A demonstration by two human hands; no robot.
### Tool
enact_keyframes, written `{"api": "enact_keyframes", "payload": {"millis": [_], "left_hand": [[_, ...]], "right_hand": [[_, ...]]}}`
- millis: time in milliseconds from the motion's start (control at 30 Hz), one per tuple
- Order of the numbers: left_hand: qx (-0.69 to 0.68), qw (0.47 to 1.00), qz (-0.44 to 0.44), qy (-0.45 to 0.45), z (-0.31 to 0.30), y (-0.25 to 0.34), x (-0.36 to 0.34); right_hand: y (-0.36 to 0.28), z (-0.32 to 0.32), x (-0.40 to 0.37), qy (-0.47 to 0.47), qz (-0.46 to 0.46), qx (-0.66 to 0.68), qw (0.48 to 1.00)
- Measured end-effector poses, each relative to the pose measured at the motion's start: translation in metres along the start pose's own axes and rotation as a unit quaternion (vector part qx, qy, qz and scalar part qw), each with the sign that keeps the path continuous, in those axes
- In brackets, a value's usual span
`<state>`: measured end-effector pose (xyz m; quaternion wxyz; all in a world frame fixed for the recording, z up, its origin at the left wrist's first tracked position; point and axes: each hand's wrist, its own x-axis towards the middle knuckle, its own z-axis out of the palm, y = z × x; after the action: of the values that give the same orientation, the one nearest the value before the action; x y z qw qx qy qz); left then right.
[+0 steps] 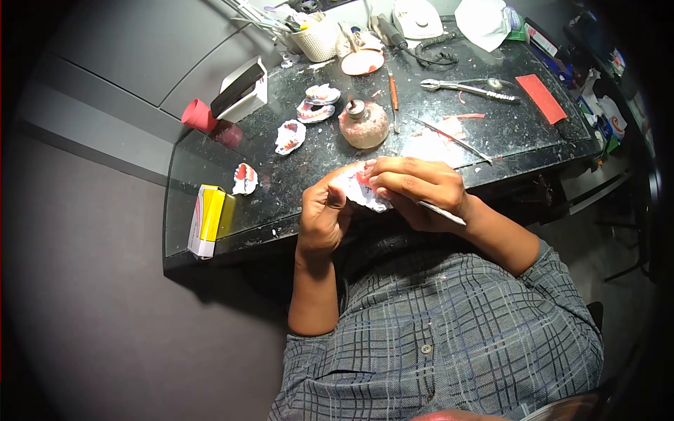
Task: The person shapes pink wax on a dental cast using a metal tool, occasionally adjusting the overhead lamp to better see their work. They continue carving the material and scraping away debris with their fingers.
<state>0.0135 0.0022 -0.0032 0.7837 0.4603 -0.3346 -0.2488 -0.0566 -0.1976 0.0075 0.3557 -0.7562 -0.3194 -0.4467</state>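
My left hand (323, 217) is closed around the edge of a white plaster dental cast (358, 195) with pink-red wax on it, in front of the bench edge. My right hand (425, 184) has its fingertips pressed to the wax on the cast. A slim metal hand tool (444, 213) is tucked in that same hand, its end sticking out below the fingers; the other end is hidden. Just behind my hands stands a round spirit lamp (364, 125) with a metal wick cap, its body spattered pink.
More dental casts with red wax (290, 137) lie to the left, near a yellow-and-white box (208, 221) and a red cup (199, 115). At right are a carving knife (456, 140), metal pliers-like tool (470, 89) and red wax sheet (541, 99). An orange-handled tool (394, 92) lies behind.
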Motion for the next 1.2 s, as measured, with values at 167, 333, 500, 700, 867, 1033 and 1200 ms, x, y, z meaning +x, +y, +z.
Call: {"api": "enact_keyframes", "payload": {"millis": [167,333,500,700,867,1033,1200], "left_hand": [[0.002,1.000,-0.004,0.003,-0.0013,-0.0008,-0.0005],[-0.008,1.000,-0.016,-0.003,-0.0044,-0.0003,-0.0010],[-0.021,0.999,-0.023,-0.011,-0.0062,-0.0006,-0.0004],[-0.004,1.000,-0.017,-0.011,-0.0062,-0.0009,0.0001],[-0.030,0.999,-0.024,-0.015,-0.0055,0.0000,0.0000],[0.033,0.999,-0.007,-0.001,-0.0058,-0.0031,0.0006],[0.042,0.999,-0.006,0.001,-0.0034,-0.0022,0.0011]], "right_hand": [[-0.0006,-0.0009,-0.0011,-0.004,0.006,0.006,1.000],[-0.0030,-0.0022,0.0016,0.001,0.005,0.002,1.000],[-0.0034,-0.0027,0.0009,0.000,0.006,-0.001,1.000],[-0.0028,-0.0039,-0.0012,-0.008,0.011,0.018,1.000],[-0.0040,-0.0025,-0.0011,0.003,0.020,0.009,1.000],[-0.0012,-0.0033,-0.0040,-0.012,0.019,0.020,1.000],[-0.0008,-0.0028,-0.0050,-0.013,0.022,0.010,1.000]]}}
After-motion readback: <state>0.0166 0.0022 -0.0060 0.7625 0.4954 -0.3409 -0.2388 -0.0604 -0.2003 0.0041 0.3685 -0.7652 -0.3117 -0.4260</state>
